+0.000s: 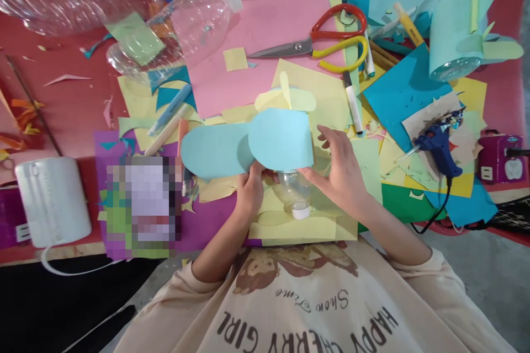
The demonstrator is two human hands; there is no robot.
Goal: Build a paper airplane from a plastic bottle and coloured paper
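My left hand (250, 192) is closed at the lower edge of a light blue paper cutout (215, 150) with a rounded left end. Another light blue paper shape (281, 138), rounded at left and straight at right, overlaps it. Under the paper lies a clear plastic bottle (295, 190), its white cap (301, 210) pointing toward me; the paper hides most of its body. Pale yellow paper fins (285, 98) stick out beyond the far edge. My right hand (342, 171) is open beside the right edge, fingers spread, its thumb at the paper's lower corner.
Red-and-yellow-handled scissors (312, 47) lie on pink paper (265, 22). A blue glue gun (441, 146) rests at right, its cord hanging off the edge. Clear bottles (199, 22) and a paper-wrapped bottle (455, 38) lie farther back. A white device (53, 198) sits left.
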